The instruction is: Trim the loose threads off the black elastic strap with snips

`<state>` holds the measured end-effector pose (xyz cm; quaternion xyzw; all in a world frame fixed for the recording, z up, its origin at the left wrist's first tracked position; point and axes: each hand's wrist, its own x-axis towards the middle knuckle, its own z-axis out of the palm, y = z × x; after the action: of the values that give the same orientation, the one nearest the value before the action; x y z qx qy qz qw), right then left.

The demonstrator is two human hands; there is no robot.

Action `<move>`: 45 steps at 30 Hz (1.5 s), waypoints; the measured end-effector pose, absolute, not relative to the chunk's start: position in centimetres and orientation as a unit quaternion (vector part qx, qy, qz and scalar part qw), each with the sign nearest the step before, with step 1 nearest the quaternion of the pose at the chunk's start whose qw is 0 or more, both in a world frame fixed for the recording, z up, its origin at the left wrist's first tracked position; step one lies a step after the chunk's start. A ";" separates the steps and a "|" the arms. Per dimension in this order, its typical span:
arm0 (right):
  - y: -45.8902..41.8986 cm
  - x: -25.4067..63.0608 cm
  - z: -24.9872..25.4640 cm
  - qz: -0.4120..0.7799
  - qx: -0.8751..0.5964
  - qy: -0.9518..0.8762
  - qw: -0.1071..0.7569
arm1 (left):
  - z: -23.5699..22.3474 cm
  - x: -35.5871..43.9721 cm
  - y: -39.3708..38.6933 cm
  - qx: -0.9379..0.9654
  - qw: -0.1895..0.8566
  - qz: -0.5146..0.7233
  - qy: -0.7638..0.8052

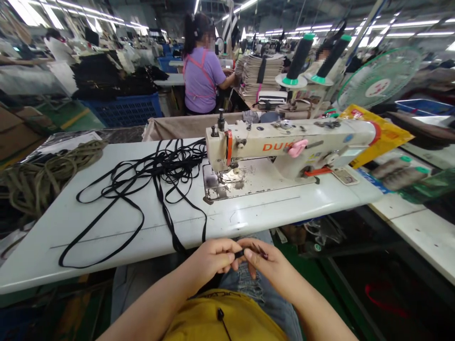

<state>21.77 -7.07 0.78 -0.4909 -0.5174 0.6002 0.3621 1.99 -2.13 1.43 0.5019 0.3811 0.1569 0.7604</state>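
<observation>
Just in front of the table edge, above my lap, my left hand (217, 255) pinches a short stretch of black strap (239, 254) between thumb and fingers. My right hand (266, 261) closes on the other side of that same piece, so the two hands nearly meet. A small pair of dark thread snips (261, 250) is tucked in the right hand, its pointed blades showing over the fingers. More black strap (165, 163) lies in a loose tangle on the white table (227, 220), and some lengths hang over the front edge near my left hand.
A sewing machine (270, 147) stands on the table, with black thread cones (300, 59) behind it. Olive straps (53, 166) are heaped at the left. A green fan (380, 83) and a yellow bag (377, 135) are at the right. A co-worker (202, 71) in purple works beyond.
</observation>
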 end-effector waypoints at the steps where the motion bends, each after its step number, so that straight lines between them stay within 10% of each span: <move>1: -6.9 21.8 0.5 0.606 -0.496 -0.508 0.360 | 1.3 1.8 -2.2 0.507 0.755 0.165 0.381; 13: -7.3 23.6 0.1 0.405 -0.596 -0.592 0.362 | -0.3 1.1 -2.0 0.613 0.613 0.220 0.447; 31: -7.3 24.6 -0.5 0.534 -0.597 -0.448 0.395 | 0.6 1.7 -2.9 0.518 0.706 0.173 0.450; 45: -8.2 22.7 2.0 0.368 -0.570 -0.657 0.329 | 1.5 2.0 -2.4 0.620 0.633 0.180 0.427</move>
<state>22.69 -8.16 1.99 -0.5697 -0.6567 0.3684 0.3293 2.00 -2.39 1.47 0.6205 0.4271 0.1796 0.6327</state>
